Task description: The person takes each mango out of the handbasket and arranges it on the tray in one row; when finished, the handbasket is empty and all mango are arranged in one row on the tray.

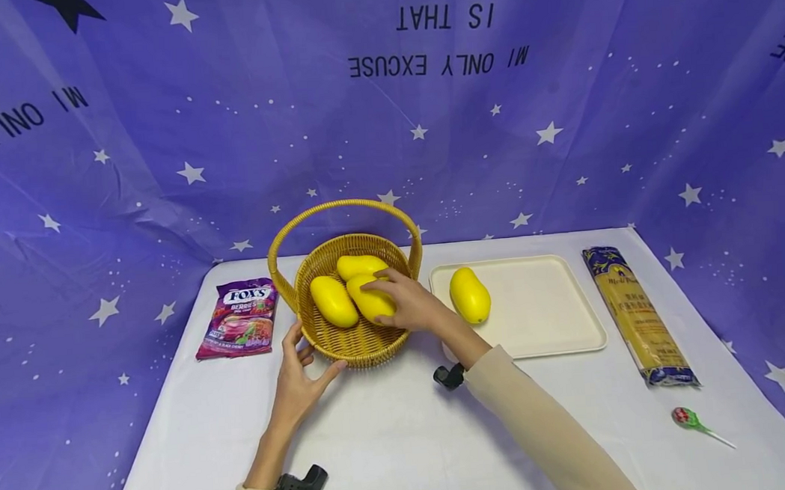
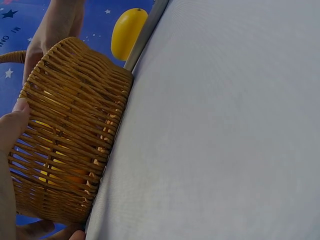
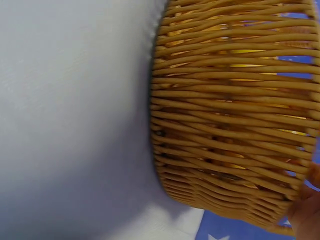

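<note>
A round wicker basket (image 1: 356, 350) with a tall hoop handle stands on the white table, with several yellow mangoes around its inside. My left hand (image 1: 298, 382) grips the basket's near left side, thumb at the front rim and fingers along the outer wall. Reaching over the right rim, my right hand (image 1: 406, 302) holds a mango (image 1: 366, 291) inside the basket. Beside that one lie a mango (image 1: 334, 301) on the left and another mango (image 1: 360, 265) behind. In the left wrist view, the thumb lies against the basket's woven wall (image 2: 75, 110).
To the right, a cream tray (image 1: 538, 303) bears one mango (image 1: 470, 295). A purple candy bag (image 1: 242, 319) lies left of the basket. A pasta packet (image 1: 640, 316) and a lollipop (image 1: 689, 419) are at the far right. A purple starry cloth (image 1: 360, 149) hangs behind the table.
</note>
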The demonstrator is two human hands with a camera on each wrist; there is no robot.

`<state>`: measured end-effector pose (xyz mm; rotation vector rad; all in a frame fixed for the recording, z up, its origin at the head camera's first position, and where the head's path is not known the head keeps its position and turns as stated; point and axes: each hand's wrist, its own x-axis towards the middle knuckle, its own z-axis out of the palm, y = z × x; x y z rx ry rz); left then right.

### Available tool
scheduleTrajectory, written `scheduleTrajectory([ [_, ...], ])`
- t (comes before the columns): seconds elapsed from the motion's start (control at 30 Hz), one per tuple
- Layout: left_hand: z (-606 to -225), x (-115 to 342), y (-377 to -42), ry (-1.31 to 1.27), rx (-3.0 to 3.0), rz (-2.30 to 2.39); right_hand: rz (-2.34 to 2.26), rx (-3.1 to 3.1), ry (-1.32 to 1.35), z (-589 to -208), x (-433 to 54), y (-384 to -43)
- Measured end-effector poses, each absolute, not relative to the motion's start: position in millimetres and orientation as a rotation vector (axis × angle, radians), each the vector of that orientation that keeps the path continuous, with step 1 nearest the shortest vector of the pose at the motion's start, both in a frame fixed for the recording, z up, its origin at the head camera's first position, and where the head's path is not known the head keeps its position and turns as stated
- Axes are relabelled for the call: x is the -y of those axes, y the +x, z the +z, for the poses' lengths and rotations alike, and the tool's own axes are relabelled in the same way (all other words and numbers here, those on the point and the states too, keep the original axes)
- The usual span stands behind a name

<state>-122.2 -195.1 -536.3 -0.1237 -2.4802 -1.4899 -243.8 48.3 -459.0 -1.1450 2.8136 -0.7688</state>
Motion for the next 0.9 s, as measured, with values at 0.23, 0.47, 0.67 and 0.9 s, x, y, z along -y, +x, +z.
scheduleTrajectory([
  [0.23,-535.6,194.5,-122.2,-0.122,2.476,-1.479,-0.927,-2.854,-1.167,-436.8,-61.7,-231.1],
  [0.47,-536.6,193.8,-123.7,-0.129,2.47,-1.482,-1.089,-2.859,-1.208,-405.8,-82.8,-213.4],
  [0.67,-537.5,195.0,-123.4,-0.122,2.46,-1.494,-1.172,-2.902,-1.319,-379.3,-98.7,-199.7],
  [0.9,-539.3,195.5,-123.4,-0.14,2.446,-1.504,-1.24,-2.973,-1.376,-361.0,-119.4,-192.6],
])
